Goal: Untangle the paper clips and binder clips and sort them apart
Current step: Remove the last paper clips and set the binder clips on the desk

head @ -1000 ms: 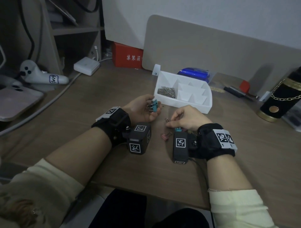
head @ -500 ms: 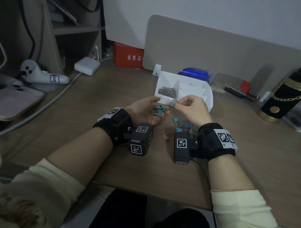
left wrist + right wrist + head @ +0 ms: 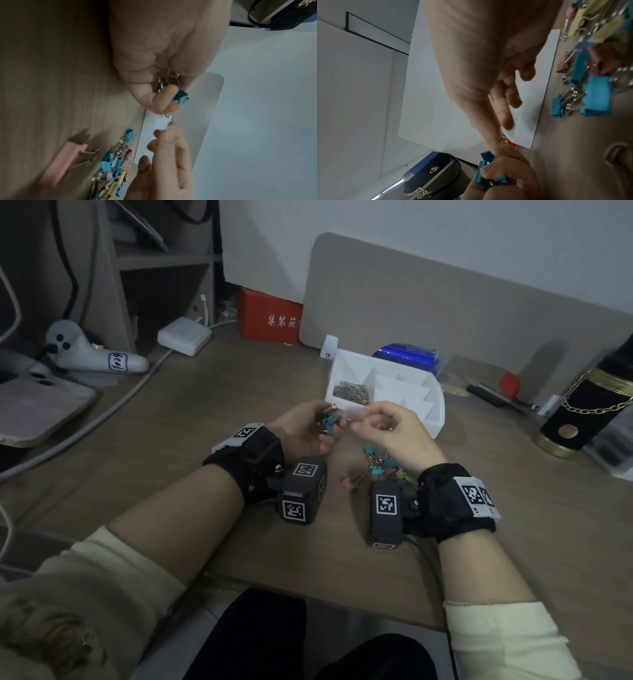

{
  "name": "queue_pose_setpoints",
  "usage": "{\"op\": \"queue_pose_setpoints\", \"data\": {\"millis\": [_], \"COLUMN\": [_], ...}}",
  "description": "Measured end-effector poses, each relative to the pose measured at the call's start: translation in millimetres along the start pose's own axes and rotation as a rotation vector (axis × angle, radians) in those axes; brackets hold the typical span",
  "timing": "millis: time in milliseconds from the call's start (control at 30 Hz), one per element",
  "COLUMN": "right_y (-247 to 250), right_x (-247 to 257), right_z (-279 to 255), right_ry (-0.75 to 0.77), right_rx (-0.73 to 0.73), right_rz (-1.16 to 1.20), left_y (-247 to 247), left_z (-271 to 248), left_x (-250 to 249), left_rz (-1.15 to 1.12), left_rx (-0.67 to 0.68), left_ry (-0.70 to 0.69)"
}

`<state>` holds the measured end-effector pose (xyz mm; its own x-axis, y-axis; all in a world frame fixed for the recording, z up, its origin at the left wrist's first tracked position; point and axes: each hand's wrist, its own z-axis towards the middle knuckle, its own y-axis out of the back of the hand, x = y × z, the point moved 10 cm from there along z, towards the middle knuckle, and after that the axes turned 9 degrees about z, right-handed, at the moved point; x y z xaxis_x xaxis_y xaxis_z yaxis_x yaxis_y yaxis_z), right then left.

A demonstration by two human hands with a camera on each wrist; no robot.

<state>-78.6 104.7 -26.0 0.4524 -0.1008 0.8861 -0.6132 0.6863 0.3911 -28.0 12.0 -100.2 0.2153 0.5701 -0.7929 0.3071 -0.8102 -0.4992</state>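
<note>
My left hand [image 3: 325, 433] grips a small cluster of teal binder clips [image 3: 330, 422] just above the desk, in front of the white tray [image 3: 436, 419]. In the left wrist view the teal clips [image 3: 181, 97] sit between thumb and fingers, and a thin paper clip [image 3: 169, 115] sticks out below them. My right hand [image 3: 356, 424] reaches in from the right and pinches that wire at its fingertips [image 3: 171, 124]. A tangled pile of coloured binder clips and paper clips [image 3: 383, 465] lies under my right wrist, with one pink binder clip [image 3: 351, 481] apart. Sorted paper clips [image 3: 351, 392] fill the tray's left compartment.
Behind the tray are a blue packet [image 3: 407, 359], a grey board [image 3: 445, 320] and a red box [image 3: 270, 318]. A black and gold cylinder [image 3: 582, 412] stands at the right. A white charger [image 3: 185, 335], its cable [image 3: 102, 419] and a white controller [image 3: 89, 354] lie at the left.
My right hand went from the pile to the tray's paper clip compartment, then came back left to the clips in my left hand. The left hand rose slightly toward the tray.
</note>
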Motion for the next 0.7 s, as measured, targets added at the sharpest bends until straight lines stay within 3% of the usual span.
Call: {"op": "queue_pose_setpoints", "data": {"millis": [133, 300, 433, 567, 700], "right_y": [-28.2, -40.7, -33.9, -2.3, 18.2], "right_x": [-21.2, -28.8, -26.1, -37.2, -30.1], "right_z": [-11.3, -22.2, -17.1, -4.1, -0.2], "right_ry": [-0.177, -0.18, -0.167, -0.155, -0.151], "right_rx": [0.326, 0.555, 0.432, 0.174, -0.055], "right_rz": [-0.132, -0.324, -0.24, -0.583, -0.484], "left_y": [4.6, 4.2, 3.8, 4.9, 5.2], "left_z": [1.9, 2.9, 3.1, 3.8, 3.2], "left_x": [-3.3, -3.4, -1.8, -1.1, -0.3], "left_rz": [-0.022, -0.03, -0.019, -0.022, -0.019], "left_rx": [-0.027, 0.005, 0.0, -0.004, -0.009], "left_ry": [-0.023, -0.022, -0.018, -0.01, -0.007]}}
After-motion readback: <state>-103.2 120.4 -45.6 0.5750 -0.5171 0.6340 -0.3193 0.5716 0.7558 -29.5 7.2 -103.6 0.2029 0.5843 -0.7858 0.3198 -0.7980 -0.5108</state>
